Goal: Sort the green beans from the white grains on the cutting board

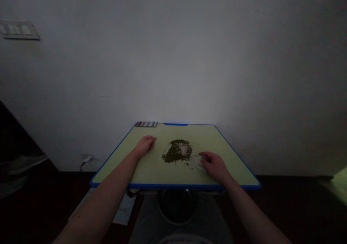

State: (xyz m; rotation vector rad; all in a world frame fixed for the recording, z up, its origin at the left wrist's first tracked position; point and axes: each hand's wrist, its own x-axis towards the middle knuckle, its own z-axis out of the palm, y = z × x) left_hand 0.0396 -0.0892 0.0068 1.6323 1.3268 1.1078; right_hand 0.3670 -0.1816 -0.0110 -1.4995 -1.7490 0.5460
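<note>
A loose heap of small dark-green grains or beans point(173, 153) lies on the pale yellow-green tabletop point(159, 173), with a pinkish-white patch point(184, 149) at its right side. My right hand point(214, 164) is just right of the heap, thumb and index finger pinched on a thin, clear item point(195, 156) that reaches toward the grains; its exact kind is hard to make out. To the left of the heap, my left hand point(145, 145) rests on the tabletop with its fingers curled in, apart from the grains. Nothing shows in it.
A phone point(146, 124) with a lit screen lies at the table's far left corner. Blue edging point(173, 186) runs round the table. Below its near edge, a dark round bowl point(177, 208) sits at my lap. The wall point(173, 56) stands behind.
</note>
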